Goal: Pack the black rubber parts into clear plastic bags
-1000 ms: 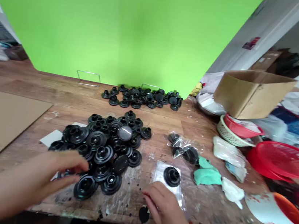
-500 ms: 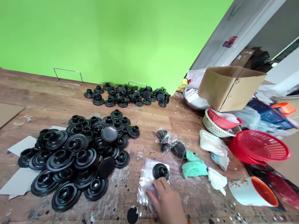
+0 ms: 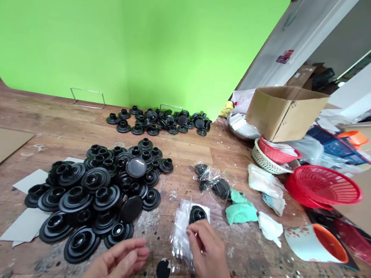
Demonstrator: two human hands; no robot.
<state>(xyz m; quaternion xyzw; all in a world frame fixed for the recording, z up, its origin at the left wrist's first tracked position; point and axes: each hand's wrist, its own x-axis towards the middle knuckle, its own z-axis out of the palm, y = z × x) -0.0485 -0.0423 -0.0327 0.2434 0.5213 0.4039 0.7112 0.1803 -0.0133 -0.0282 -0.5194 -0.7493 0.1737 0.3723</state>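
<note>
My right hand (image 3: 209, 256) is over a stack of clear plastic bags (image 3: 181, 229), its fingers curled and thumb close to the index finger. Whatever may be between those fingertips is hidden. Just beyond them, a black round flanged part (image 3: 198, 213) lies on the bags, partly covered by the hand. My left hand (image 3: 121, 260) hovers at the near table edge, open with fingers stretched to the right and nothing in it. Beside it is a big heap of similar black flanged parts (image 3: 94, 179), stacked at various tilts.
More black parts (image 3: 153, 121) lie along the green board (image 3: 134, 36). Bagged black parts (image 3: 216, 182) and a green cloth (image 3: 241, 210) lie right of centre. Farther right are a cardboard box (image 3: 284, 113), red basket (image 3: 328, 185) and white-orange container (image 3: 315, 242).
My left hand has come into view at the bottom, beside the heap. My right hand stays over the bags, fingers more curled. The view has shifted slightly.
</note>
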